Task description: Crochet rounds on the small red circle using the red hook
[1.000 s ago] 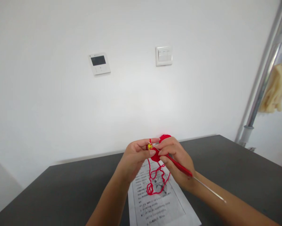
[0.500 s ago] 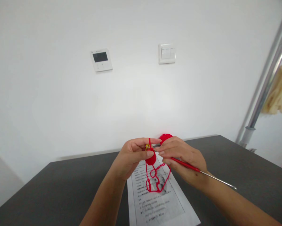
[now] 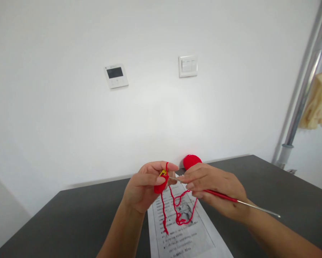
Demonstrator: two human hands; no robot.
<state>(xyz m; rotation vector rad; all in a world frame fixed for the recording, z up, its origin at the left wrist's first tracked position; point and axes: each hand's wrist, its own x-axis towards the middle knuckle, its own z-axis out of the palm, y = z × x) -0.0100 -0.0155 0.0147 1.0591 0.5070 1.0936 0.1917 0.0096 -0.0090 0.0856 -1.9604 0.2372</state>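
A printed sheet (image 3: 189, 247) lies on the dark table (image 3: 91, 218); over it, the left hand (image 3: 142, 186) pinches a red crochet piece (image 3: 159, 188); the right hand (image 3: 221, 184) grips a red-handled hook (image 3: 222, 195), its tip at the piece; beyond sits a red yarn ball (image 3: 191, 161).

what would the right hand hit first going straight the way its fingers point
The right hand would probably meet the left hand first, where that pinches the red crochet piece, though depth between them is unclear.

Our left hand (image 3: 142, 190) and right hand (image 3: 220, 188) (a small spot (image 3: 234, 205) marks the latter) join bare, tapering forearms (image 3: 124, 229).
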